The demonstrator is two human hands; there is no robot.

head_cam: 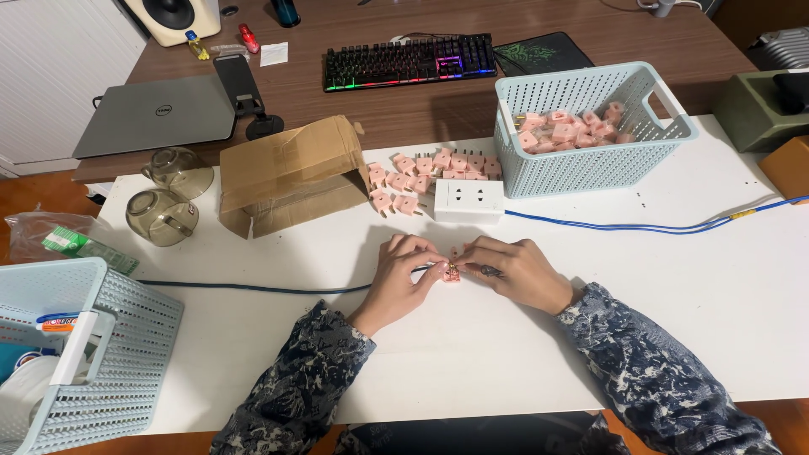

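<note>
White tabletop [472,354] fills most of the view, butted against a brown wooden desk [421,105] behind it. On the desk sit a closed grey laptop [156,114] and a backlit keyboard [410,61]. On the white surface, a pale blue slotted basket [590,164] holds pink plug adapters; a second pale blue basket [126,337] stands at the near left edge. An opened cardboard box [291,173] lies on its side beside two smoky glass bowls [164,215]. A blue cable [657,226] runs across the table to a white socket block [468,200]. More pink adapters [430,168] lie loose in rows just behind that block. At centre, the left hand [400,274] and right hand [518,270], in patterned dark sleeves, meet with fingertips pinched on one small pink plug adapter [452,271], held just above the tabletop.
</note>
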